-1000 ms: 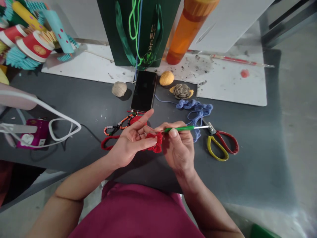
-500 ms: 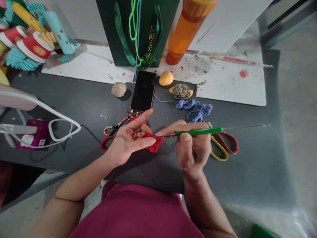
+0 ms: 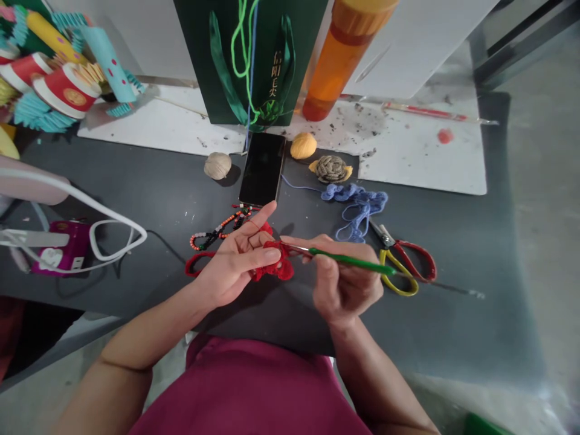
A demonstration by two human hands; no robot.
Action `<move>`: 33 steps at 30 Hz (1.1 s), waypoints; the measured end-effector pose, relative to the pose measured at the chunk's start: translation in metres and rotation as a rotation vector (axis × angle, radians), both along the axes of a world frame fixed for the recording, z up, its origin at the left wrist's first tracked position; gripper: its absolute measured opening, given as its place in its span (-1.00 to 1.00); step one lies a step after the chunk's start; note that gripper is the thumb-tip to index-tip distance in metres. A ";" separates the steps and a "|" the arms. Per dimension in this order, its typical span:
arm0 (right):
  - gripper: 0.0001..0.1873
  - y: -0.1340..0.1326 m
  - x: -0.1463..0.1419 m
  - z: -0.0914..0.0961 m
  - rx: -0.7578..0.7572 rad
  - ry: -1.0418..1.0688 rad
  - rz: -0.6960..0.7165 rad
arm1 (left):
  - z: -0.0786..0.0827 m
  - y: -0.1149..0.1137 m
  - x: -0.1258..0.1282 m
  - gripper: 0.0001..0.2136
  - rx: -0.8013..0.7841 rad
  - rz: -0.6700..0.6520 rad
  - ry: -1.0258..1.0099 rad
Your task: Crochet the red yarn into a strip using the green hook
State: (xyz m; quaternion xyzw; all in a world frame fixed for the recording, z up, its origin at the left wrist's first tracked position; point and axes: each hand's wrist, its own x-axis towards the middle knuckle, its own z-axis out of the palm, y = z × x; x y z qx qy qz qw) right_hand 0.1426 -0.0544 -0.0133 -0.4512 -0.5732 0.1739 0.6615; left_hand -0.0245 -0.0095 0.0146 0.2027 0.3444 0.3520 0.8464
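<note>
My left hand [image 3: 240, 257] pinches a red crochet piece [image 3: 283, 269] between thumb and fingers, its index finger stretched out with red yarn across it. In my right hand [image 3: 347, 281] is a crochet hook [image 3: 353, 260] with a green handle, gripped like a pen. The hook's thin tip touches the upper edge of the red piece; whether it sits in a loop I cannot tell. Behind my left hand, partly hidden, lie a beaded string [image 3: 212, 232] and something red. Scissors [image 3: 401, 269] with one red and one yellow handle lie just beyond my right hand.
A phone [image 3: 263, 169] lies ahead, between a beige yarn ball [image 3: 217, 165] and a yellow one [image 3: 303, 145]. Blue crochet work [image 3: 357, 202] and a crocheted flower [image 3: 331, 169] are to the right. A green bag [image 3: 267, 66] and orange bottle [image 3: 338, 66] stand behind; a white cable [image 3: 104, 208] loops left.
My right hand has moved slightly left and down. The hook has tilted, its rear end now lower, and the scissors' blades show more. The red piece has turned a little in my left hand.
</note>
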 end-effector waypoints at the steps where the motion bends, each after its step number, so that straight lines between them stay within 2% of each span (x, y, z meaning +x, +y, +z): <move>1: -0.78 0.000 0.000 0.000 -0.053 0.067 -0.025 | 0.000 0.000 0.000 -0.39 0.008 0.003 0.007; 3: -0.85 0.002 -0.001 0.000 -0.176 0.195 -0.011 | -0.001 0.000 -0.001 -0.42 0.020 0.001 0.017; 5: -0.84 0.006 -0.002 0.000 -0.258 0.296 0.090 | -0.001 0.000 0.000 -0.46 0.037 -0.014 0.020; 7: -0.82 0.008 -0.004 -0.001 -0.293 0.343 0.179 | -0.002 -0.002 0.001 -0.47 0.080 -0.024 0.025; 10: -0.86 0.007 -0.007 -0.003 -0.299 0.358 0.196 | -0.004 -0.004 0.002 -0.45 0.185 0.003 0.055; 13: -0.89 0.004 -0.010 -0.001 -0.207 0.268 0.147 | -0.005 -0.006 0.003 -0.51 0.248 0.062 0.081; 17: -0.65 0.000 -0.010 0.003 0.020 -0.080 0.088 | -0.004 -0.006 0.003 -0.50 0.216 0.098 0.110; 19: -0.58 0.000 -0.010 0.005 0.058 -0.144 0.042 | -0.004 -0.006 0.003 -0.47 0.194 0.085 0.092; 21: -0.61 -0.001 -0.011 0.006 0.001 -0.049 0.029 | -0.003 -0.005 0.003 -0.45 0.171 0.062 0.064; 25: -0.76 0.001 -0.015 0.006 -0.152 0.222 0.099 | -0.003 -0.004 0.002 -0.47 0.125 0.021 0.024; 30: -0.83 0.003 -0.015 0.004 -0.229 0.373 0.200 | -0.001 -0.004 0.001 -0.37 0.172 0.023 0.041; 33: -0.88 0.001 -0.016 0.004 -0.255 0.391 0.179 | -0.002 -0.004 0.001 -0.34 0.185 0.020 0.059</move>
